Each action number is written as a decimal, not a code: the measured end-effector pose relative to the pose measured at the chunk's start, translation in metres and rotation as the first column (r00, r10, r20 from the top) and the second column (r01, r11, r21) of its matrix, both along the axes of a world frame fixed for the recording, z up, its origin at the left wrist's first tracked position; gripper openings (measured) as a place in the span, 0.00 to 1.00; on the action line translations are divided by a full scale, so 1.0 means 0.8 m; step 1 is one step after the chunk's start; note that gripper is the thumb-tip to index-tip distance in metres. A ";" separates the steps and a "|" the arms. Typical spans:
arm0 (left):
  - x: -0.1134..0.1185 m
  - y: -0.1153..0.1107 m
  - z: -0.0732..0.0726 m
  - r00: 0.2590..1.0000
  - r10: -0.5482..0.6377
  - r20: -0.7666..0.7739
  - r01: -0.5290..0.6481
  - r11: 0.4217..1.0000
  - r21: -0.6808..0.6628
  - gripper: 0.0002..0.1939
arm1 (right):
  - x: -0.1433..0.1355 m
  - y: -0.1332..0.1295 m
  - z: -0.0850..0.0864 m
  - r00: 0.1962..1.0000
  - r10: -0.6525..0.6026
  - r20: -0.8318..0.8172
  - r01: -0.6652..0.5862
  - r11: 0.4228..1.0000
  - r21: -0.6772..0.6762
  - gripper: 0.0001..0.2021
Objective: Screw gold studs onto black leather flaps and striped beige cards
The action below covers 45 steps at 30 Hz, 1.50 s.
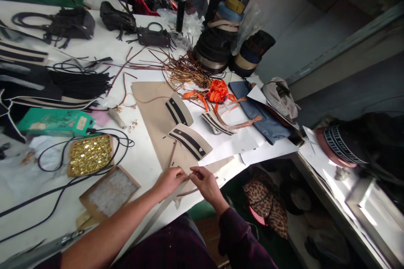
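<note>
My left hand [171, 180] and my right hand [205, 183] meet over the front edge of the table, their fingertips close together. The fingers of both are pinched, and anything between them is too small to make out. Just beyond them a curved beige piece with black stripes [191, 139] lies on a tan sheet [151, 122]. A similar striped piece [179, 111] sits behind it, and another striped strip [217, 124] is to the right. A thin brown cord [172, 154] runs from the striped piece toward my left hand.
On the left are a box of gold studs [91, 155], a box of clear bits [110, 191], black cables and a green box [55, 121]. Orange ribbon [218, 91], brown cords [186, 69] and stacked rolls [214, 48] stand behind. A blue pouch [260, 113] lies right.
</note>
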<state>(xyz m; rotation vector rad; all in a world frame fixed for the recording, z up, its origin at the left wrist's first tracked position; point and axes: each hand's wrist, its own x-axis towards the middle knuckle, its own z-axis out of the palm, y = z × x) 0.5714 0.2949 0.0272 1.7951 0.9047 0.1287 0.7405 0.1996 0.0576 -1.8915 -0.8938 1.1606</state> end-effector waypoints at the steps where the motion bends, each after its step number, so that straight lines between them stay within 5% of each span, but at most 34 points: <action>1: -0.003 0.000 0.006 1.000 0.005 -0.007 -0.005 1.000 0.020 0.19 | -0.001 0.004 0.004 0.999 0.035 -0.022 -0.035 0.999 -0.011 0.15; 7: -0.016 0.004 0.035 0.998 -0.019 -0.066 0.030 0.986 0.164 0.15 | 0.006 0.028 0.031 0.969 0.233 -0.076 -0.240 0.967 -0.089 0.08; 11: -0.021 0.006 0.046 0.995 -0.055 -0.087 0.074 0.970 0.231 0.13 | 0.005 0.034 0.044 0.947 0.296 -0.127 -0.305 0.951 -0.056 0.15; 20: -0.023 0.010 0.041 0.988 -0.080 -0.133 0.114 0.954 0.276 0.07 | 0.000 0.042 0.056 0.915 0.382 0.130 -0.379 0.924 -0.049 0.06; 27: -0.015 0.015 0.039 0.989 -0.092 -0.114 0.126 0.934 0.333 0.09 | 0.006 0.060 0.060 0.640 0.515 0.570 -0.583 0.809 -0.077 0.07; 30: -0.010 0.023 0.040 0.992 -0.077 -0.101 0.110 0.918 0.381 0.11 | 0.003 0.074 0.051 0.580 0.481 0.658 -0.585 0.807 -0.074 0.06; 33: -0.007 0.035 0.041 0.994 -0.053 -0.101 0.091 0.900 0.427 0.14 | 0.001 0.092 0.028 0.662 0.383 0.644 -0.483 0.875 -0.024 0.06; 38: -0.015 0.061 0.028 0.998 -0.028 -0.058 0.051 0.893 0.447 0.15 | 0.018 0.133 -0.007 0.858 0.105 0.502 -0.122 0.992 0.002 0.07; 42: -0.021 0.102 -0.004 0.980 0.193 0.043 -0.194 0.897 0.397 0.10 | 0.029 0.167 -0.020 0.937 0.060 0.345 -0.098 0.990 0.096 0.12; 45: -0.012 0.143 -0.027 0.970 0.229 0.079 -0.242 0.902 0.359 0.10 | 0.027 0.186 -0.028 0.951 0.056 0.305 -0.087 0.992 0.091 0.14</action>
